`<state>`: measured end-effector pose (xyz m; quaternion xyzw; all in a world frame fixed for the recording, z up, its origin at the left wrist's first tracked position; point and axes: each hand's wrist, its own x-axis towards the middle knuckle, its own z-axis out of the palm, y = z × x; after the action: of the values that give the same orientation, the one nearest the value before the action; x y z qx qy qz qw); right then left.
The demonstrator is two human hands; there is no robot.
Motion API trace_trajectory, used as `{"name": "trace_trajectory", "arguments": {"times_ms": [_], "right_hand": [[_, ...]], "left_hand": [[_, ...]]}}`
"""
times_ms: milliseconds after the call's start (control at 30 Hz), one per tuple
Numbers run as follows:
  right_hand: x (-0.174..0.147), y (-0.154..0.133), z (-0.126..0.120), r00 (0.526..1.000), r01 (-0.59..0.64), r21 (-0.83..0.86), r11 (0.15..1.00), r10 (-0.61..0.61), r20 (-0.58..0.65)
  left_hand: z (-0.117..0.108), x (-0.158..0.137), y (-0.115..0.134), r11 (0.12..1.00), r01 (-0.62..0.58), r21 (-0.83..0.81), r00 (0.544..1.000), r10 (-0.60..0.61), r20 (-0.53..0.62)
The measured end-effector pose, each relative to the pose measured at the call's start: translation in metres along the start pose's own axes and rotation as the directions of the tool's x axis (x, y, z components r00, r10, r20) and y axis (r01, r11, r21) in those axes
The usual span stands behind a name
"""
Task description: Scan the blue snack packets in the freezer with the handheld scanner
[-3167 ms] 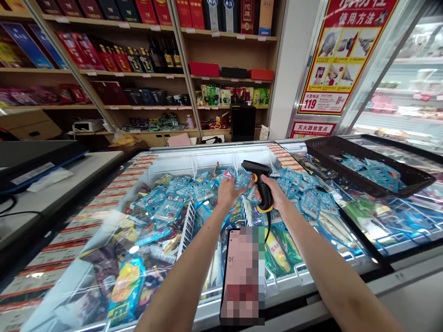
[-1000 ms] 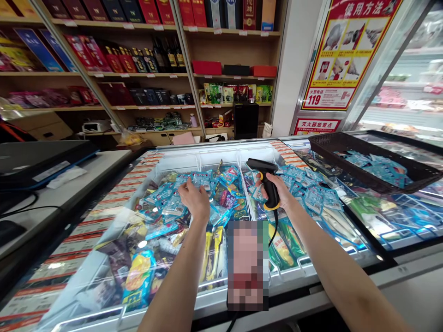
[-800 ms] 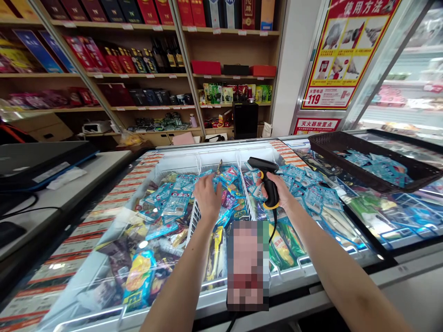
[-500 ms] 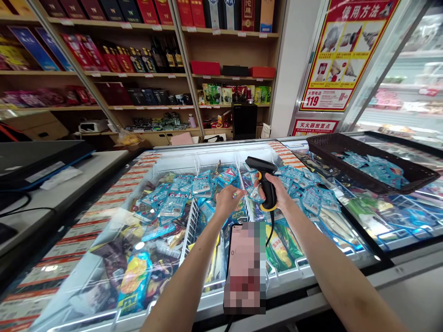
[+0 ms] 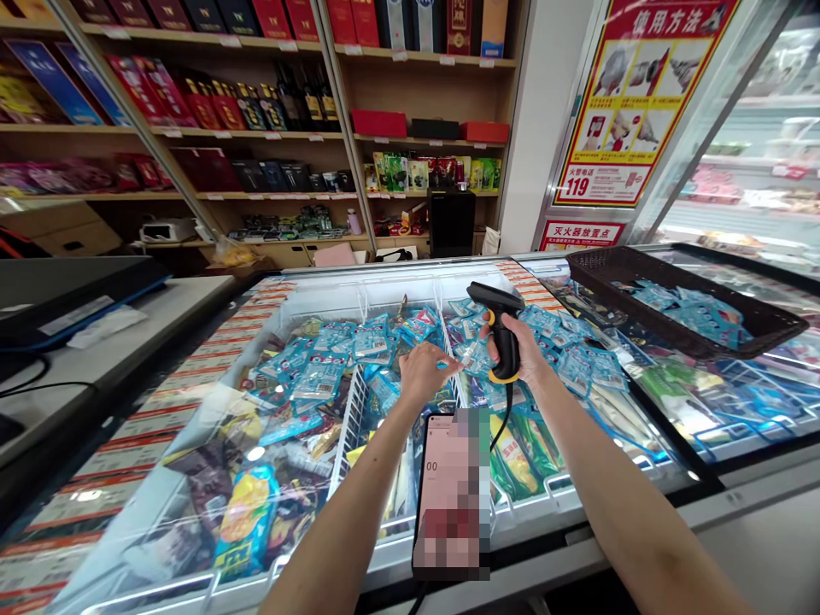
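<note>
My right hand (image 5: 529,352) grips the handle of a black and yellow barcode scanner (image 5: 495,299), whose cable hangs down beside the phone. To its left, my left hand (image 5: 423,372) has thumb and fingers pinched together. Anything between those fingertips is too small to make out. A blue packet (image 5: 474,355) lies between the fingertips and the scanner, and I cannot tell whether the left hand touches it. More blue packets (image 5: 319,376) are spread over the freezer. Below my hands a phone (image 5: 439,495) stands upright at the near edge, its screen partly blurred out.
A glass-topped chest freezer (image 5: 320,278) holds bagged goods in white wire baskets (image 5: 351,418). At right a brown tray (image 5: 769,335) contains several blue packets. A counter (image 5: 154,329) with a dark device stands left. Stocked shelves (image 5: 269,128) line the back.
My right hand has moved the scanner slightly right, away from my left hand. The left fingertips have shifted a little right and down. My view has shifted slightly.
</note>
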<state>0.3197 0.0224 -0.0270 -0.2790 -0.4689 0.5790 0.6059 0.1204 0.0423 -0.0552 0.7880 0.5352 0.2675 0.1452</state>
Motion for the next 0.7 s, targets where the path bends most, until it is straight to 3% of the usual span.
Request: {"name": "trace_trajectory", "arguments": {"times_ms": [133,267,333,533,700], "right_hand": [[0.0,0.005,-0.001,1.0,-0.027,-0.004,1.0,0.027,0.004],[-0.001,0.007,-0.001,0.999,-0.029,-0.004,1.0,0.029,0.026],[-0.001,0.008,-0.001,0.999,-0.033,-0.007,0.999,0.033,0.031],[0.0,0.009,-0.003,0.999,-0.038,-0.007,0.999,0.039,0.034],[0.0,0.011,-0.003,0.998,-0.049,-0.037,0.998,0.05,0.022]], "left_hand": [[-0.001,0.001,-0.008,0.979,0.055,-0.195,0.995,-0.069,-0.07],[-0.005,0.001,-0.017,0.888,0.124,-0.443,0.957,-0.225,-0.183],[-0.004,0.001,-0.019,0.872,0.156,-0.464,0.946,-0.267,-0.184],[0.003,0.0,-0.018,0.906,0.111,-0.41,0.979,-0.171,-0.113],[-0.005,0.0,-0.023,0.873,0.045,-0.486,0.921,-0.225,-0.317]]}}
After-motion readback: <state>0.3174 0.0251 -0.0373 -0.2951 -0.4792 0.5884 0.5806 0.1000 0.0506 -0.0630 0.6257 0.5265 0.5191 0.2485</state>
